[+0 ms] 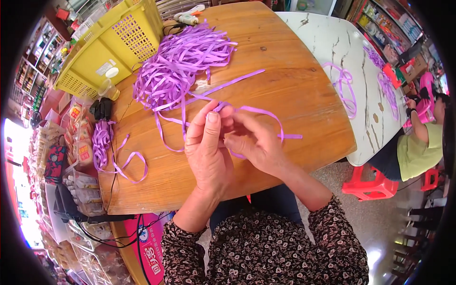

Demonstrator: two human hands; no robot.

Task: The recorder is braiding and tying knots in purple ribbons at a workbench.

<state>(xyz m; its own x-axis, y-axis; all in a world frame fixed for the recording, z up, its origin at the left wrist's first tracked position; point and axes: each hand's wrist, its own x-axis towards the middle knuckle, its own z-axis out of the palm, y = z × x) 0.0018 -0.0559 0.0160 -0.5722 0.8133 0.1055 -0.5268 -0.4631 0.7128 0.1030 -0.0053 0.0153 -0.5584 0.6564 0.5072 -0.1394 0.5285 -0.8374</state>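
Above the near part of the wooden table, my two hands meet around a narrow purple ribbon. My left hand is closed, pinching the ribbon between thumb and fingertips, where it looks folded or looped. Against it, my right hand has its fingers curled in around the same ribbon; its fingertips are partly hidden. One loop arcs out past the right fingers and a flat end lies farther right. Beyond my hands a big tangled heap of purple ribbon covers the table's far left, with loose strands trailing toward me.
A yellow plastic crate stands at the far left, beside a clear plastic cup. A smaller purple ribbon bundle lies at the left edge. To the right, a white marbled table bears more ribbon, with another person seated beside it.
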